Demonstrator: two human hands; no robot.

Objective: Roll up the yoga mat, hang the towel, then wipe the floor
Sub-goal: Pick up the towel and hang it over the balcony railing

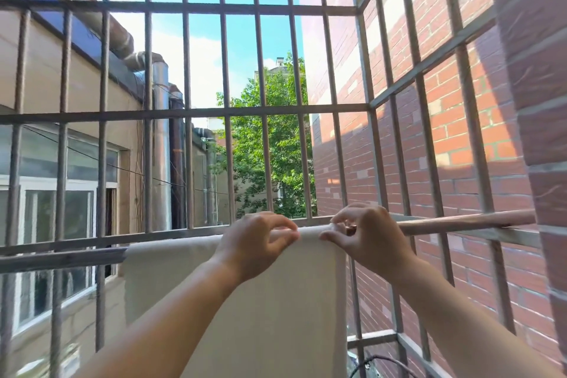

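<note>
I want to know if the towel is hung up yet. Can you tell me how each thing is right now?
towel: draped over the rod, hanging down flat.
rod: lying level across the window cage, its right part bare.
left hand: fingers curled over the towel's top fold.
right hand: pinching the towel's top edge at the rod.

Pole: runs 9 to 3 o'clock inside the window grille.
Towel: pale, draped over pole, hangs toward 6 o'clock.
</note>
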